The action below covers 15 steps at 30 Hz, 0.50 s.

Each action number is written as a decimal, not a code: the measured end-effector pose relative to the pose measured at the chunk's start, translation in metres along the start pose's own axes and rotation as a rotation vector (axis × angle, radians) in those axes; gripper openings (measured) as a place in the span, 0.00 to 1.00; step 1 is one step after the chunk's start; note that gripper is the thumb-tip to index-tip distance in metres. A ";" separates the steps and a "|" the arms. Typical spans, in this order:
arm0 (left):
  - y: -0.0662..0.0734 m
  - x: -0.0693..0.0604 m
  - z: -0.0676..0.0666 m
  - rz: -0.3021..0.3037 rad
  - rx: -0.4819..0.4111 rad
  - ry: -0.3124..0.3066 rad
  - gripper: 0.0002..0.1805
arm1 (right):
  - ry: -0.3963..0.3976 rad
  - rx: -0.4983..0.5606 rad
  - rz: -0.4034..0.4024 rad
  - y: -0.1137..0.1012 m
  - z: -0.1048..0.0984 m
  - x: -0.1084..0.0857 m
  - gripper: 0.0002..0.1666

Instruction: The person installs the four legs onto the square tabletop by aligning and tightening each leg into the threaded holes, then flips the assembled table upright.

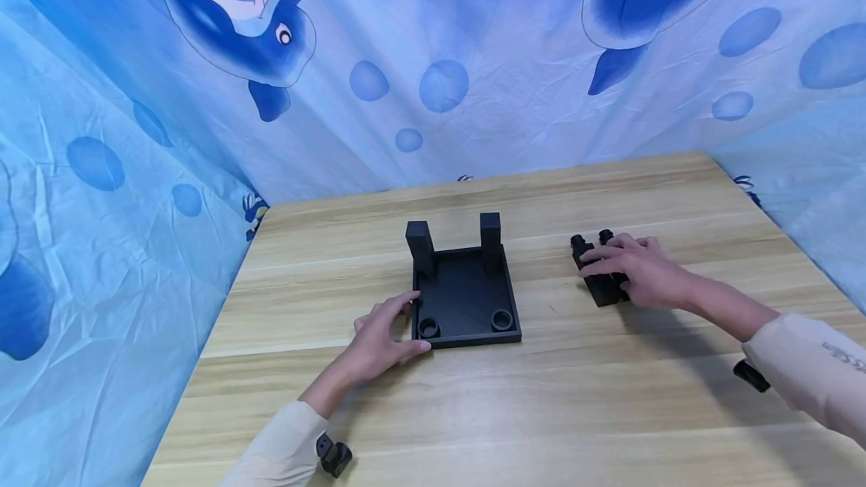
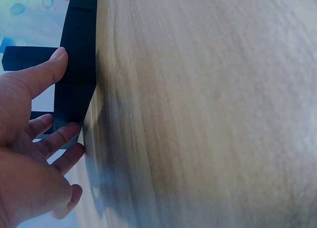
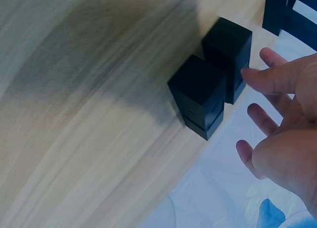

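A black rimmed square panel (image 1: 467,299) lies on the table, like a small table top turned upside down. Two square legs (image 1: 490,235) stand up from its far corners. Round sockets (image 1: 501,320) show at the near corners. My left hand (image 1: 379,340) holds the panel's near left corner, thumb along the front edge and fingers at the left side. To the right, two loose black legs (image 3: 198,92) with threaded-looking ends lie side by side. Over them is my right hand (image 1: 636,273), fingers spread, its thumb seeming to touch one leg in the right wrist view.
Everything stands on a light wood-grain table (image 1: 487,412). A blue curtain (image 1: 433,141) with dolphins and bubbles hangs behind its far edge and along both sides. Small black devices (image 1: 334,457) sit at both sleeve cuffs.
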<state>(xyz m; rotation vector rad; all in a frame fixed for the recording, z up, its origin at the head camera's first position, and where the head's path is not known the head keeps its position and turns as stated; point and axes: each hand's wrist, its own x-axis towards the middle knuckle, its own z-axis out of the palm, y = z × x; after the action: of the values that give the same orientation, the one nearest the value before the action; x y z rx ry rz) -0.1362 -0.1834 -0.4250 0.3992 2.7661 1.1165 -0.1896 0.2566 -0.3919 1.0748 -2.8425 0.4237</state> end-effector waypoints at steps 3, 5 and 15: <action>0.000 0.000 0.000 0.002 0.001 0.005 0.45 | 0.030 -0.026 -0.031 -0.001 0.005 -0.002 0.39; -0.001 0.000 0.000 0.005 0.000 0.008 0.45 | 0.058 -0.054 -0.055 -0.001 0.009 -0.002 0.38; -0.002 0.000 0.001 0.005 0.004 0.010 0.45 | 0.054 -0.058 -0.096 -0.003 0.018 0.000 0.42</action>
<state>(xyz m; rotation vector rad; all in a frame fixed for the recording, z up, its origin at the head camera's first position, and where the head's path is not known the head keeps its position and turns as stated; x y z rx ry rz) -0.1364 -0.1837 -0.4273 0.4015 2.7779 1.1175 -0.1867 0.2493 -0.4089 1.1655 -2.7252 0.3552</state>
